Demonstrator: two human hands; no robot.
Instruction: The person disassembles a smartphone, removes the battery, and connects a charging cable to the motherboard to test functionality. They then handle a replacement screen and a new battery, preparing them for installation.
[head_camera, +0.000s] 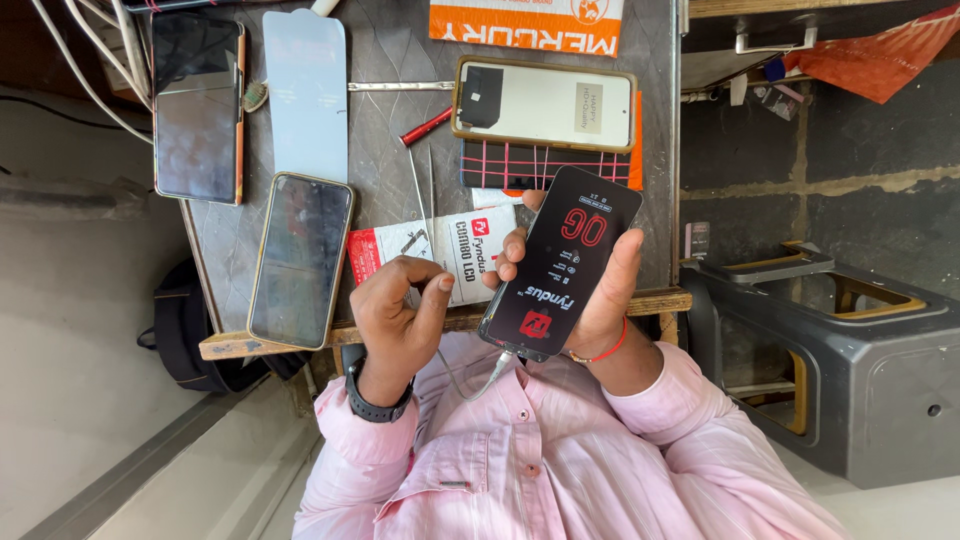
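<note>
- Fingers of the right hand wrap one long edge of a black phone and the thumb presses the other, so the lit screen faces up toward the eyes
- That phone is raised just above the near edge of the worktable, tilted, with a grey cable plugged into its lower end and hanging loose against the pink shirt
- Left hand, a dark watch on its wrist, has its fingers curled in with the thumb laid across them; I cannot tell whether they pinch anything
- It hovers over a red and white packet, just beside the held phone
- A dark phone in a gold case lies flat to the left, two more handsets lie farther back, and a red-handled tool lies between them, all within easy reach
</note>
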